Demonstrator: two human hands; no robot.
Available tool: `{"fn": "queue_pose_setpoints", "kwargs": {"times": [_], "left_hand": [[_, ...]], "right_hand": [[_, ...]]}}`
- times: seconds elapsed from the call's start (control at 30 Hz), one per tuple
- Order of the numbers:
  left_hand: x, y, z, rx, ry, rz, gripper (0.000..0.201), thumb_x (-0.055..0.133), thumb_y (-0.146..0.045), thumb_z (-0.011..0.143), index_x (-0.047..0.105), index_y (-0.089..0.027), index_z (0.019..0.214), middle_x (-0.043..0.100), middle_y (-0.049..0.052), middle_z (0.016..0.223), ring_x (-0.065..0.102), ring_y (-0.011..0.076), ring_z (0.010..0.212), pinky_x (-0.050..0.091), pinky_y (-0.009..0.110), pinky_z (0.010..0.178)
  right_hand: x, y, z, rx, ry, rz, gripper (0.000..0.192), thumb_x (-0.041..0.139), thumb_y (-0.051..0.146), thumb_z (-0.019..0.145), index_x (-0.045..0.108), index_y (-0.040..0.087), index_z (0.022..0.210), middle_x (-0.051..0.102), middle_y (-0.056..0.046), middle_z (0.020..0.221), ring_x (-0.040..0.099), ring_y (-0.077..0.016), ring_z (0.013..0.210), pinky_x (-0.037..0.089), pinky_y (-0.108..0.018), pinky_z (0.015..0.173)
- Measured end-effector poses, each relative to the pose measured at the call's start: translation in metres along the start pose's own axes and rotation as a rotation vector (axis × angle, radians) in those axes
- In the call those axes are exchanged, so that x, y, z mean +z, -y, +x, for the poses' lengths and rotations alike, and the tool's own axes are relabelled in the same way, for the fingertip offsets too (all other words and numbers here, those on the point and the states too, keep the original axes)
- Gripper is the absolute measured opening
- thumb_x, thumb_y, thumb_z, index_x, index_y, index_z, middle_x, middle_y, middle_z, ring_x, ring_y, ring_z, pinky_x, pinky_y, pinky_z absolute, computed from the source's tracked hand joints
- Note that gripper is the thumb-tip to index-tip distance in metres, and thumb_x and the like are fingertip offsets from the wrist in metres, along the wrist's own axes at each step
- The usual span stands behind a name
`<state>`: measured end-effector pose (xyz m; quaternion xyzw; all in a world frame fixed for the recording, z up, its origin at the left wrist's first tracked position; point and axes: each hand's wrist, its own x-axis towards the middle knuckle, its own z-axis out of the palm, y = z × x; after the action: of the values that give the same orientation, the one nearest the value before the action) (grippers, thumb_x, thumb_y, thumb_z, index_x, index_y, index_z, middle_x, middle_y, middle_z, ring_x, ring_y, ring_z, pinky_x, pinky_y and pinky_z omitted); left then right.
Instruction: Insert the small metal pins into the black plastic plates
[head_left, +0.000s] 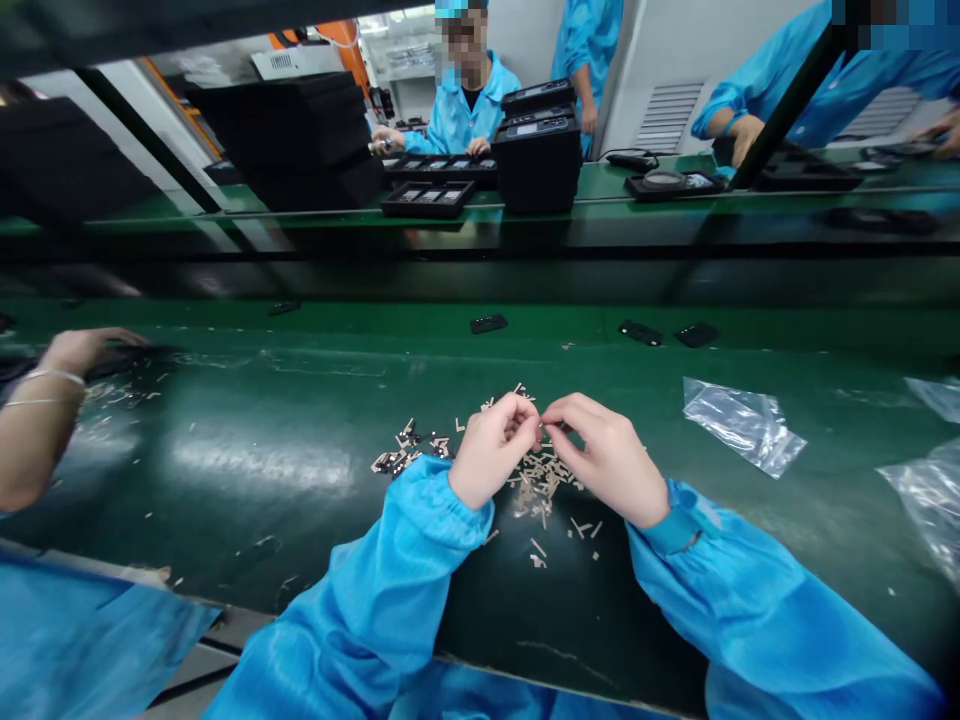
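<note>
My left hand and my right hand meet at the fingertips above the green table. Both are closed in a pinch. What lies between the fingertips is too small to make out. Under and between the hands spreads a pile of small beige strips, partly hidden by them. A few loose beige pieces lie nearer the table's front edge. Left of my left wrist is a cluster of small dark pieces mixed with beige ones.
Clear plastic bags lie to the right. Flat black parts rest along the back. At far left is another person's hand by a small heap. Beyond a raised shelf, with stacked black trays, a co-worker sits.
</note>
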<state>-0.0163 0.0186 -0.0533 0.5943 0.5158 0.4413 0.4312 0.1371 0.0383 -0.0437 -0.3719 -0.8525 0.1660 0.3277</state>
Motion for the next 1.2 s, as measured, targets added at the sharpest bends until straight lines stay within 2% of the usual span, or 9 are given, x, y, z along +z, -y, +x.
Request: {"fn": "queue_pose_setpoints", "kwargs": {"times": [0.1, 0.2, 0.33, 0.43, 0.63, 0.77, 0.87, 1.03, 1.2], "left_hand": [[-0.008, 0.004, 0.005, -0.017, -0.008, 0.088, 0.008, 0.045, -0.02, 0.082, 0.049, -0.017, 0.075, 0.057, -0.002, 0.064, 0.057, 0.0091, 0.056, 0.043, 0.019, 0.052], [-0.016, 0.016, 0.011, 0.082, -0.003, 0.507, 0.006, 0.047, -0.016, 0.079, 0.053, -0.018, 0.077, 0.057, 0.0, 0.072, 0.056, 0.0117, 0.064, 0.046, 0.024, 0.061], [-0.017, 0.032, 0.016, 0.252, 0.2, 0.974, 0.015, 0.052, -0.016, 0.078, 0.058, -0.02, 0.091, 0.055, 0.004, 0.093, 0.053, 0.0188, 0.087, 0.046, 0.03, 0.072], [-0.014, 0.036, 0.018, 0.333, 0.328, 1.101, 0.019, 0.053, -0.015, 0.078, 0.059, -0.022, 0.095, 0.054, 0.004, 0.094, 0.049, 0.0206, 0.09, 0.045, 0.031, 0.074], [-0.014, 0.038, 0.021, 0.364, 0.369, 1.131, 0.011, 0.052, -0.015, 0.08, 0.06, -0.02, 0.086, 0.053, 0.005, 0.089, 0.047, 0.0201, 0.086, 0.043, 0.032, 0.074], [-0.021, 0.034, 0.023, 0.31, 0.332, 0.879, 0.006, 0.053, -0.014, 0.079, 0.057, -0.018, 0.079, 0.052, 0.004, 0.083, 0.048, 0.0183, 0.083, 0.042, 0.03, 0.073], [-0.025, 0.026, 0.022, 0.21, 0.302, 0.403, 0.006, 0.056, -0.019, 0.078, 0.055, -0.016, 0.073, 0.05, 0.001, 0.078, 0.048, 0.0137, 0.075, 0.04, 0.027, 0.07], [-0.016, 0.016, 0.011, -0.097, 0.333, -0.434, 0.021, 0.065, -0.029, 0.071, 0.051, -0.013, 0.073, 0.048, -0.002, 0.068, 0.043, 0.0075, 0.06, 0.034, 0.022, 0.058], [0.002, 0.012, 0.002, -0.263, 0.27, -0.678, 0.024, 0.069, -0.028, 0.068, 0.053, -0.012, 0.074, 0.051, -0.002, 0.063, 0.043, 0.0048, 0.054, 0.031, 0.019, 0.053]], "right_hand": [[-0.005, -0.007, 0.001, 0.044, -0.023, -0.002, 0.014, 0.045, 0.014, 0.083, 0.058, 0.018, 0.081, 0.06, -0.004, 0.08, 0.057, -0.0158, 0.075, 0.045, -0.028, 0.067], [-0.009, -0.013, 0.003, 0.081, 0.023, -0.024, 0.013, 0.046, 0.014, 0.082, 0.058, 0.018, 0.078, 0.059, -0.003, 0.079, 0.056, -0.0153, 0.073, 0.044, -0.026, 0.065], [-0.011, -0.015, 0.004, 0.119, 0.105, -0.053, 0.014, 0.046, 0.017, 0.083, 0.058, 0.018, 0.077, 0.059, -0.003, 0.079, 0.055, -0.0152, 0.072, 0.042, -0.026, 0.063], [-0.013, -0.014, 0.004, 0.136, 0.141, -0.067, 0.015, 0.045, 0.018, 0.084, 0.058, 0.018, 0.076, 0.058, -0.003, 0.078, 0.054, -0.0151, 0.07, 0.041, -0.026, 0.062], [-0.018, -0.014, 0.006, 0.145, 0.16, -0.075, 0.014, 0.046, 0.017, 0.084, 0.058, 0.017, 0.076, 0.058, -0.003, 0.077, 0.054, -0.0147, 0.069, 0.04, -0.026, 0.061], [-0.018, -0.013, 0.005, 0.145, 0.157, -0.047, 0.013, 0.047, 0.017, 0.083, 0.058, 0.017, 0.075, 0.058, -0.003, 0.076, 0.054, -0.0147, 0.069, 0.041, -0.026, 0.062], [-0.016, -0.009, 0.004, 0.077, 0.151, 0.087, 0.008, 0.05, 0.014, 0.082, 0.057, 0.017, 0.084, 0.058, -0.003, 0.081, 0.055, -0.0143, 0.073, 0.044, -0.027, 0.066], [-0.013, 0.002, 0.001, -0.083, 0.091, 0.292, 0.014, 0.052, 0.012, 0.083, 0.057, 0.019, 0.094, 0.056, -0.004, 0.087, 0.054, -0.0139, 0.079, 0.045, -0.027, 0.07], [-0.008, 0.004, -0.002, -0.048, -0.044, 0.298, 0.008, 0.053, 0.014, 0.083, 0.058, 0.018, 0.08, 0.054, -0.003, 0.078, 0.053, -0.0138, 0.073, 0.045, -0.027, 0.065]]}}
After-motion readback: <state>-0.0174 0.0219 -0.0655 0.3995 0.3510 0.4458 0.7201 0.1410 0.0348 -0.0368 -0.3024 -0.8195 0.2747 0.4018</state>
